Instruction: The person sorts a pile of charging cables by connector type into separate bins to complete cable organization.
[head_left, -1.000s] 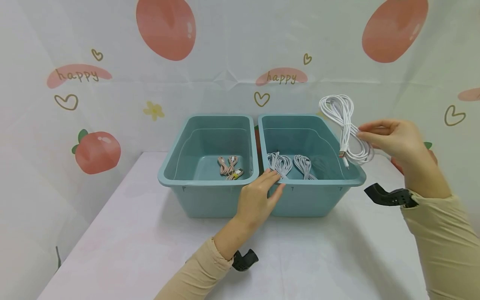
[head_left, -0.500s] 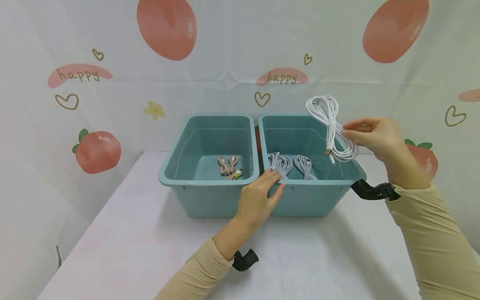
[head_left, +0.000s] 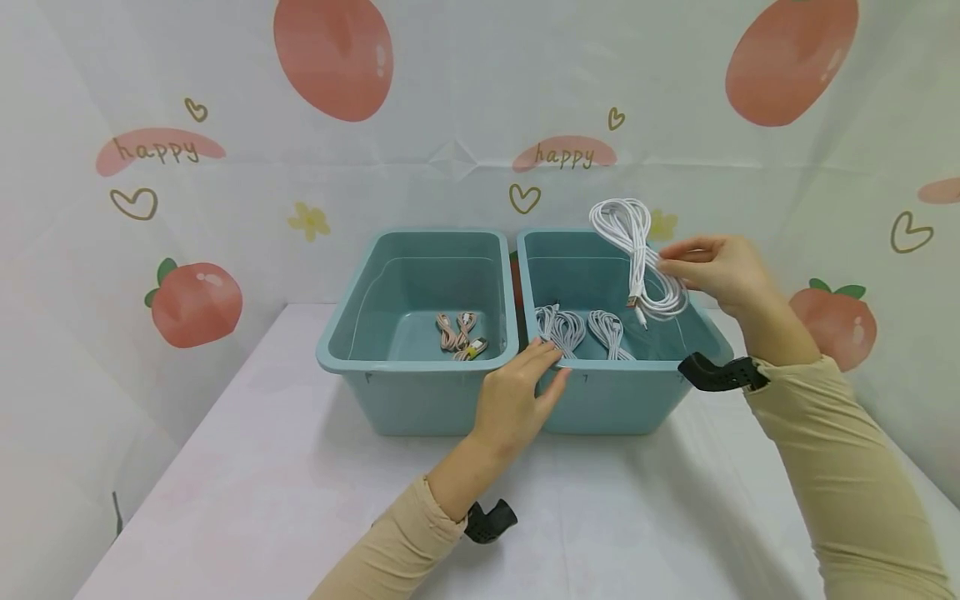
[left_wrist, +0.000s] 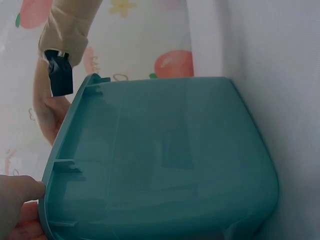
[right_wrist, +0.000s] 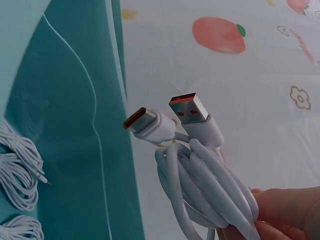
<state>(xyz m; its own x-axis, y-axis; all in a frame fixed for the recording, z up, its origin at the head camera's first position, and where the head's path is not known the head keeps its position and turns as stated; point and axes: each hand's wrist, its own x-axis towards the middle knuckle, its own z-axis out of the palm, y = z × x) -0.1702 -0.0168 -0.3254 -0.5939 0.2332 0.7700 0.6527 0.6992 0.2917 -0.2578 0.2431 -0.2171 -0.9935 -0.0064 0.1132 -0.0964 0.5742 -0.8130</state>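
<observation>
My right hand point(head_left: 723, 271) pinches a coiled white USB cable point(head_left: 636, 248) above the right-hand teal bin point(head_left: 611, 404). In the right wrist view, its USB-A plug point(right_wrist: 202, 117) with red inside and its USB-C plug point(right_wrist: 157, 127) stick out beyond the loops, while my fingers point(right_wrist: 290, 205) hold the coil at lower right. My left hand point(head_left: 517, 398) holds the front rim of the same bin near its left corner; in the left wrist view the thumb point(left_wrist: 32, 190) touches the rim. Inside that bin lie coiled whitish cables point(head_left: 567, 332), partly hidden by the front rim.
The left-hand teal bin point(head_left: 405, 400) stands beside it, containing several small brownish cable bundles point(head_left: 453, 333), one with a yellow band. Both bins rest on a white-covered table point(head_left: 247, 483). Behind them hangs a printed fruit backdrop point(head_left: 450, 100).
My right hand has moved left with the white cable, from beyond the right bin's right edge to above the bin. The left hand has stayed on the rim.
</observation>
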